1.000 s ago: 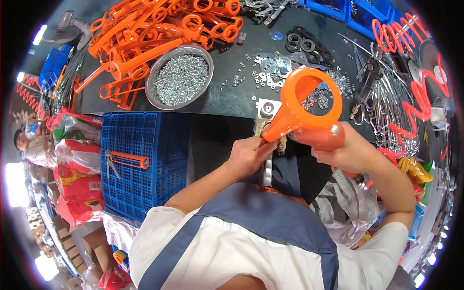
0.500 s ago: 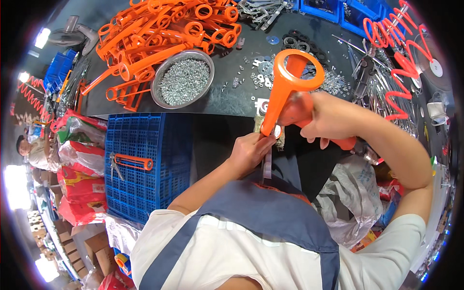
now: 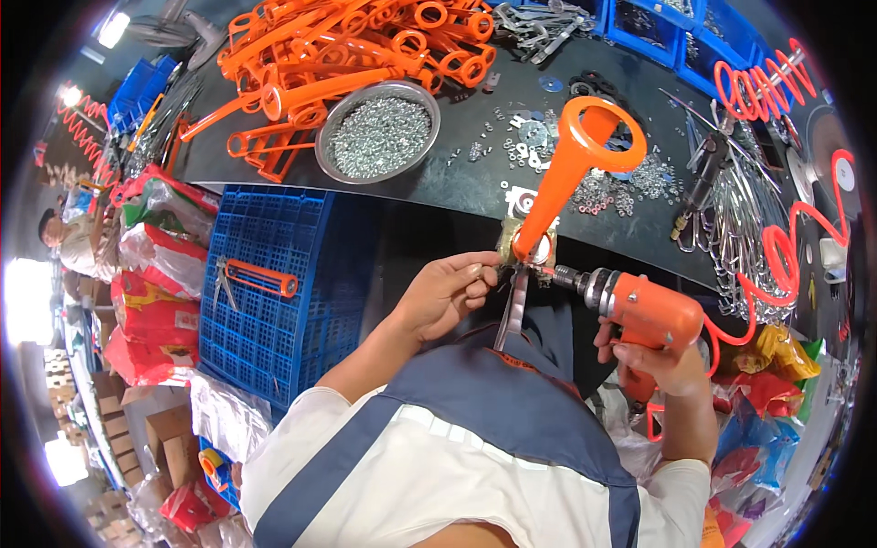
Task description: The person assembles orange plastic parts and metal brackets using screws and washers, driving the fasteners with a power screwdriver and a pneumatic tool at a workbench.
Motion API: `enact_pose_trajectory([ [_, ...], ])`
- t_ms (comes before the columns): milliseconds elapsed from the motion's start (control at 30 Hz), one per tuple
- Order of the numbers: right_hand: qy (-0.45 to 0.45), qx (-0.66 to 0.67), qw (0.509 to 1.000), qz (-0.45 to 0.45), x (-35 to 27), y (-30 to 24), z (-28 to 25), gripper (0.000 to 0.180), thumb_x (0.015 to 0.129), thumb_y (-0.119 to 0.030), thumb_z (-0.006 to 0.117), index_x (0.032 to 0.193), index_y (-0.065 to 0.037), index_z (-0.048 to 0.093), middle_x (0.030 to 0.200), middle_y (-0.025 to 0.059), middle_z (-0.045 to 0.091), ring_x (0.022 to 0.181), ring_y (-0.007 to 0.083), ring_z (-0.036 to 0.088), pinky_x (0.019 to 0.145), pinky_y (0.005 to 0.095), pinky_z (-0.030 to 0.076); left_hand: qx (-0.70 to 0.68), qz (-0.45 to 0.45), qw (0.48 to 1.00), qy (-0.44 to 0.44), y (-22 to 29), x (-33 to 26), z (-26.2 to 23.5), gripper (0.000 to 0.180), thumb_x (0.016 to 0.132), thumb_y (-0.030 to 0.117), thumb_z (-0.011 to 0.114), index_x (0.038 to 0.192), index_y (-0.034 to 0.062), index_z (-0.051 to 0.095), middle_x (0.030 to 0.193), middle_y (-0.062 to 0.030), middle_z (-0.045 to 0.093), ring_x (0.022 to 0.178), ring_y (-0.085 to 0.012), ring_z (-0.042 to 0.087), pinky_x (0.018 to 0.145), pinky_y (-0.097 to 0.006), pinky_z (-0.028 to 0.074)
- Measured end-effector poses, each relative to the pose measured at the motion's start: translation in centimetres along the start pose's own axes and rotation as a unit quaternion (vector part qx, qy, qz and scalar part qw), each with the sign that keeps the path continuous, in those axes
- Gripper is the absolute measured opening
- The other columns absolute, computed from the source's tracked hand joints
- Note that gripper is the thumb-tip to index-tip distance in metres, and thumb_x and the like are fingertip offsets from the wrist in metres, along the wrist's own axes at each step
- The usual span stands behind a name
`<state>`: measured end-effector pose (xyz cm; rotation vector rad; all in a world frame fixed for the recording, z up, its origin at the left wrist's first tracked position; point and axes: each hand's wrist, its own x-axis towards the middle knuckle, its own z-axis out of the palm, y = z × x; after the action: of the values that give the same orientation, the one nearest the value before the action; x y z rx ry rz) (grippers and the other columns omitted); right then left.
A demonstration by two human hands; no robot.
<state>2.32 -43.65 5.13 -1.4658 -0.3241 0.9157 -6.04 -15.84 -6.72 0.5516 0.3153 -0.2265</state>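
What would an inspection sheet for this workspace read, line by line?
Surface: dark worktop, small metal parts scattered on it.
Job's things: orange frame, lower end at the fixture; orange drill, bit toward that end.
Clutter: pile of orange frames; metal bowl filled with fasteners.
Hands: left hand beside the fixture, grip unclear; right hand holds the drill.
Cables: red coiled hose, right of the drill.
Surroundings: blue crate, red bags, another person far left.

Orange frame (image 3: 553,196) in front of me: glossy, leaning, open ring up and right, narrow end down. I've got the orange power drill (image 3: 653,315) by its handle, chuck pointing left, nose just beside frame's low end. Can't tell if they're touching.
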Motion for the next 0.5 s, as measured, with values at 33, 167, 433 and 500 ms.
enact_pose_trajectory([
  [33,0.002,0.031,1.000,-0.001,0.2,0.4,0.3,0.036,0.078,0.004,0.064,0.113,0.002,0.055,0.087,0.0119,0.063,0.073,0.0179,0.064,0.046,0.0246,0.052,0.013,0.014,1.000,-0.003,0.1,-0.1,1.0,0.027,0.092,0.005,0.050,0.117,-0.0061,0.050,0.089,-0.0116,0.059,0.061,-0.0071,0.044,0.055,-0.019,0.039],
  [167,-0.027,0.063,0.998,-0.004,0.7,1.0,0.8,0.032,0.077,0.001,0.067,0.108,0.001,0.058,0.087,0.0120,0.063,0.074,0.0181,0.064,0.046,0.0235,0.051,-0.066,0.017,0.996,-0.060,0.0,0.4,1.0,0.008,0.091,0.005,0.053,0.097,0.0002,0.056,0.086,-0.0116,0.060,0.059,-0.0078,0.045,0.053,-0.018,0.040],
  [433,-0.006,0.078,0.997,0.024,1.2,1.2,1.5,0.033,0.076,-0.001,0.067,0.108,0.001,0.057,0.087,0.0111,0.063,0.074,0.0185,0.064,0.054,0.0269,0.050,-0.029,0.016,0.999,0.015,0.1,0.3,0.8,0.013,0.089,0.005,0.057,0.100,-0.0017,0.062,0.084,-0.0127,0.062,0.067,-0.0109,0.056,0.059,-0.022,0.047],
  [500,-0.009,0.082,0.995,0.050,1.4,1.2,1.5,0.034,0.076,0.000,0.067,0.108,0.001,0.057,0.087,0.0111,0.063,0.074,0.0185,0.064,0.055,0.0276,0.050,-0.035,0.012,0.999,0.009,0.0,0.4,0.8,0.014,0.089,0.004,0.057,0.100,-0.0019,0.063,0.084,-0.0128,0.063,0.067,-0.0117,0.057,0.060,-0.023,0.048],
])
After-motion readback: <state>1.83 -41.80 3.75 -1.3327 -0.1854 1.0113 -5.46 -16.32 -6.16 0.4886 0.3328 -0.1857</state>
